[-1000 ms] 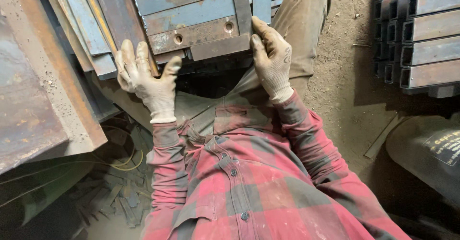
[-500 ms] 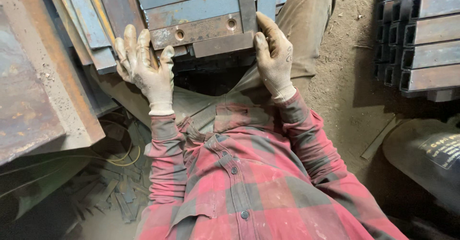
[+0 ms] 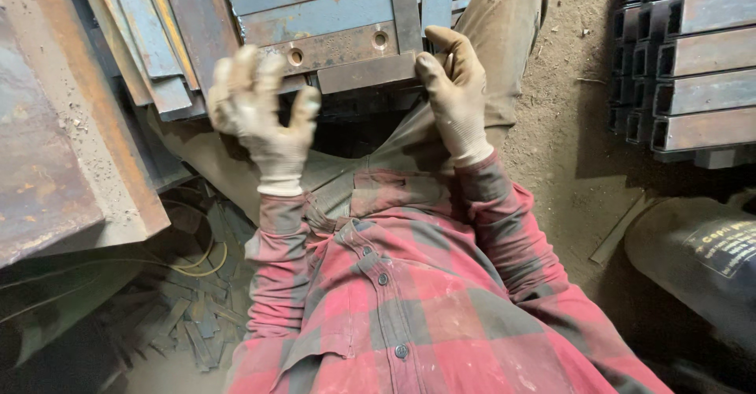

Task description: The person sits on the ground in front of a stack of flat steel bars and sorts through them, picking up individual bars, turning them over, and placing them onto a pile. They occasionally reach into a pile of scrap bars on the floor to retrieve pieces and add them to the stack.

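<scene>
Setting: dirt floor (image 3: 567,126) of a metal workshop, dusty, strewn with scrap; seen from above, looking down.

Nearest: red and grey plaid shirt (image 3: 409,307), buttoned, both sleeves reaching forward. Khaki trousers (image 3: 504,55) beyond it, one leg stretched up the frame.

Lower left: small metal offcuts (image 3: 189,323) scattered on the ground, a yellowish cable (image 3: 201,264) looped among them.

Lower right: dark rounded cylinder (image 3: 693,260) with a printed label (wording not recorded), lying near the right sleeve.

Left hand (image 3: 260,118): soiled white work glove, fingers spread wide and motion-blurred, gripping nothing; raised just in front of the near left edge of the steel frame piece, contact with it not discernible.

Right hand (image 3: 457,87): same kind of glove, fingers curled over the near right corner of the steel frame piece, thumb against its lower bar; closed on it.

Steel frame piece (image 3: 346,48): flat bars and a plate with two round holes, rust-brown with blue-grey patches, resting over the lap, between the two hands, extending away to the top edge.

Left side: large rusted steel plate (image 3: 71,142), tilted; slanted flat bars (image 3: 142,40) stacked just beside the frame piece.

Far right: stack of rectangular steel tubes (image 3: 693,55), open ends facing left, well apart from the hands.
</scene>
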